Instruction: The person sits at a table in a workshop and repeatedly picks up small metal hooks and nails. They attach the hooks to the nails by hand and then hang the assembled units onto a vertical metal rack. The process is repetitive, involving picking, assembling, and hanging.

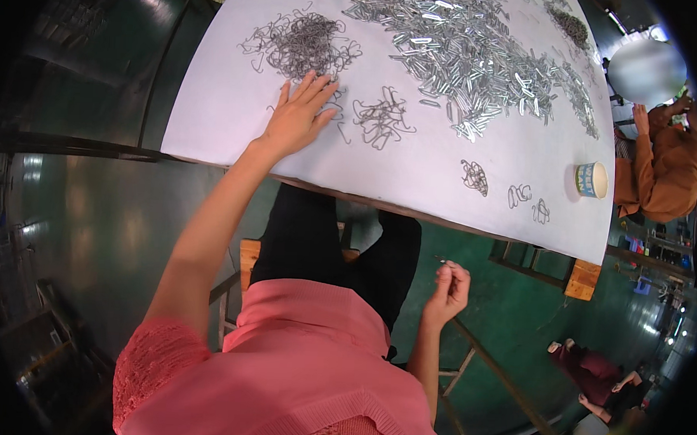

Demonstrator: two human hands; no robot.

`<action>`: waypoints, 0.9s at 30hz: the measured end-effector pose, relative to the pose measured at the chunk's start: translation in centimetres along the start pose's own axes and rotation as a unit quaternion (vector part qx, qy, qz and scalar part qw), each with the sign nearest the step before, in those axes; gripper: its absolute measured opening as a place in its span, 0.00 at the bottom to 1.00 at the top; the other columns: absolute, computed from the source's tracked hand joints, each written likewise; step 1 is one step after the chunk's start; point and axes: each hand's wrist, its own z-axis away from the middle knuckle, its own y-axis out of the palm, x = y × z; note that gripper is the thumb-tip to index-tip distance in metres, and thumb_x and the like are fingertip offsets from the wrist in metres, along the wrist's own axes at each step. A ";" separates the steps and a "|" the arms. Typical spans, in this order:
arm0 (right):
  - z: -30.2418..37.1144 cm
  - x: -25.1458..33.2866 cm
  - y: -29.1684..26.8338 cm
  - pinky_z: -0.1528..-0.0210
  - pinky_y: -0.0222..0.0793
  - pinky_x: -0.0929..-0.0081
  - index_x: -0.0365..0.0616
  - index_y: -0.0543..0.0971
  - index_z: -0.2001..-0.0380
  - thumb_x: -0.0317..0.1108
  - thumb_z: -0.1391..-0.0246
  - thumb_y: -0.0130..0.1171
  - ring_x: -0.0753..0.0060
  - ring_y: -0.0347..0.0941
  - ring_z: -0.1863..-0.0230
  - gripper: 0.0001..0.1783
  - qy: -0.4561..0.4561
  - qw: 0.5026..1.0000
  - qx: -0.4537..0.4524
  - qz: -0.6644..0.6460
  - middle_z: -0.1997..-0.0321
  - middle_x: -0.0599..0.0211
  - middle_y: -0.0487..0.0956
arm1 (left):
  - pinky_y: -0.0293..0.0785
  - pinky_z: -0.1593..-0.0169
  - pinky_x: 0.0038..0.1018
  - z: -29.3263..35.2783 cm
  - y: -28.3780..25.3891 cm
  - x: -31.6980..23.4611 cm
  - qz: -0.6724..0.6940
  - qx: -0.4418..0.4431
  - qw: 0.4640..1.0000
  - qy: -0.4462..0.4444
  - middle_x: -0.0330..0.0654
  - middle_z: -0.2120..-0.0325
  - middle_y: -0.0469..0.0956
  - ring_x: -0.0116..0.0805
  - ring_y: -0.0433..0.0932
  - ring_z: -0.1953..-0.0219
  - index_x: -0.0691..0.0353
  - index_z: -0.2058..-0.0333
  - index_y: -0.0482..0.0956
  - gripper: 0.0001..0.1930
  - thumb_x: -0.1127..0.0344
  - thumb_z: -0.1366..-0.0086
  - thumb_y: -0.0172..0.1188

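Note:
My left hand (297, 120) lies spread on the white tabletop (213, 110), fingers stretched out, at the near edge of a big tangled heap of bent wire hooks (305, 44). A few loose hooks lie beside and partly under it. To its right is a smaller pile of wire hooks (384, 118). My right hand (448, 293) is off the table, below its front edge, with thumb and fingers pinched together. A tiny thin tip pokes out of the pinch; what it belongs to is too small to make out.
Shiny flat metal strips (480, 60) cover the far middle. Small clusters of wire pieces (475, 178) lie near the front edge, with a paper cup (591, 180) at the right. A person in brown (665, 169) is at the right side; another in dark red (590, 376) is farther off.

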 end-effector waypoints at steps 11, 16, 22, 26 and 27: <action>-1.7 1.9 1.1 0.71 0.65 0.83 0.37 0.78 0.68 0.21 0.47 0.60 0.78 0.68 0.75 0.03 -0.085 0.990 0.107 0.027 0.71 0.64 0.76 | 0.73 0.58 0.30 -6.1 0.8 -5.0 0.165 -0.129 0.978 0.008 0.42 0.66 0.79 0.37 0.77 0.63 0.60 0.63 0.81 0.08 0.68 0.42 0.61; -1.2 2.5 1.9 0.72 0.65 0.82 0.37 0.78 0.68 0.21 0.48 0.60 0.78 0.68 0.75 0.03 -0.072 0.994 0.080 0.035 0.71 0.64 0.76 | 0.74 0.59 0.29 -11.0 2.2 -8.6 0.202 -0.014 0.978 0.050 0.41 0.67 0.80 0.37 0.77 0.64 0.59 0.64 0.81 0.08 0.66 0.42 0.62; -0.3 3.8 3.3 0.71 0.66 0.82 0.37 0.79 0.69 0.21 0.49 0.61 0.77 0.69 0.75 0.04 -0.070 0.995 0.045 0.047 0.72 0.64 0.77 | 0.75 0.58 0.34 -12.5 6.2 -10.8 0.036 -0.101 0.972 0.209 0.41 0.69 0.77 0.39 0.77 0.62 0.60 0.68 0.77 0.05 0.69 0.44 0.59; 0.0 5.3 4.3 0.70 0.66 0.79 0.37 0.79 0.70 0.21 0.50 0.62 0.73 0.70 0.74 0.04 -0.044 0.997 0.030 0.048 0.74 0.65 0.76 | 0.75 0.58 0.35 -12.7 5.7 -10.6 -0.115 -0.082 0.952 0.270 0.45 0.70 0.76 0.43 0.77 0.62 0.63 0.67 0.75 0.07 0.75 0.46 0.53; 0.0 5.6 4.3 0.69 0.66 0.79 0.38 0.79 0.70 0.22 0.50 0.62 0.73 0.70 0.74 0.04 -0.044 0.997 0.031 0.052 0.75 0.65 0.76 | 0.75 0.58 0.35 -12.5 5.3 -10.7 -0.105 -0.069 0.960 0.251 0.46 0.70 0.77 0.44 0.77 0.61 0.63 0.67 0.75 0.06 0.75 0.46 0.53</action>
